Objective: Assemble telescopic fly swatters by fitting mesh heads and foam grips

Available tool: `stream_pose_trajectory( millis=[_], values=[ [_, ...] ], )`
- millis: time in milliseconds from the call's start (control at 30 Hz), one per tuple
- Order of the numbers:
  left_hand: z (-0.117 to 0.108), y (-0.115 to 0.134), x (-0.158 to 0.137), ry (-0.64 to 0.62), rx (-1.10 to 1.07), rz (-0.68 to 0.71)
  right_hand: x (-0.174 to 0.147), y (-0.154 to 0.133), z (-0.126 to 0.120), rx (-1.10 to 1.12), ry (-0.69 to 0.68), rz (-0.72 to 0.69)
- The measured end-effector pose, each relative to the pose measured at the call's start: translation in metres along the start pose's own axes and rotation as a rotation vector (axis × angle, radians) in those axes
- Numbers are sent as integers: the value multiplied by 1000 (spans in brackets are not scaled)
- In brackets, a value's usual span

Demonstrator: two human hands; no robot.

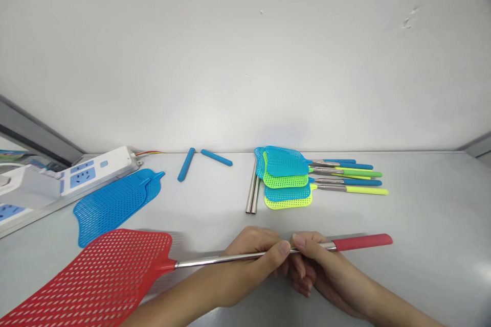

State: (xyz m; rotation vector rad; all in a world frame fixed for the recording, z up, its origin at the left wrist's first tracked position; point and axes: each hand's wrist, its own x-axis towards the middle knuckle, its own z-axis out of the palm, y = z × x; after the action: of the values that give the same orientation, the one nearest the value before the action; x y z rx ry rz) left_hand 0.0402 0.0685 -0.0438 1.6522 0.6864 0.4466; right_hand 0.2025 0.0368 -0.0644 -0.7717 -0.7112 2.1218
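A red fly swatter [126, 260] lies across both my hands, its perforated head at the lower left and its red grip at the right. My left hand [257, 255] pinches the silver metal rod between thumb and fingers. Close beside it, my right hand [312, 260] is closed on the same rod, just left of the red grip. The fingertips under the rod are partly hidden. Beyond the hands, two bare metal rods [251, 194] rest side by side, their far ends near the pile of swatters.
Several blue, green and yellow fly swatters [289, 181] are piled at the back. Two loose blue grips [217, 157] lie near the wall [245, 61]. At the left, blue swatter heads [111, 204] overlap beside a white power strip [115, 163] with plugs and wires.
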Motion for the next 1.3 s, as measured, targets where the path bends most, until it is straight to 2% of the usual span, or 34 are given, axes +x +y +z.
stream_pose_trajectory(
  millis=[333, 600, 667, 800, 933, 1067, 1300],
  values=[
    [0, -8, -3, 20, -256, -82, 2, 2, 1, -55, -17, -45],
    [-5, -4, -4, -23, -300, -97, 1, -1, 3, -103, -35, -48],
    [-8, 1, -3, -46, -268, -124, 1, -6, 4, -78, -7, -10],
    [-12, 3, 1, -53, -219, -127, -1, -19, 7, -15, 108, 157],
    [-8, -9, 3, -8, -347, -115, -2, -24, 8, 0, 132, 246],
    [-7, -16, 2, -17, -520, -141, -1, -23, 8, 57, 146, 290],
    [-16, -11, 2, -16, -481, -139, 2, -25, 8, 100, 160, 269]
  ],
)
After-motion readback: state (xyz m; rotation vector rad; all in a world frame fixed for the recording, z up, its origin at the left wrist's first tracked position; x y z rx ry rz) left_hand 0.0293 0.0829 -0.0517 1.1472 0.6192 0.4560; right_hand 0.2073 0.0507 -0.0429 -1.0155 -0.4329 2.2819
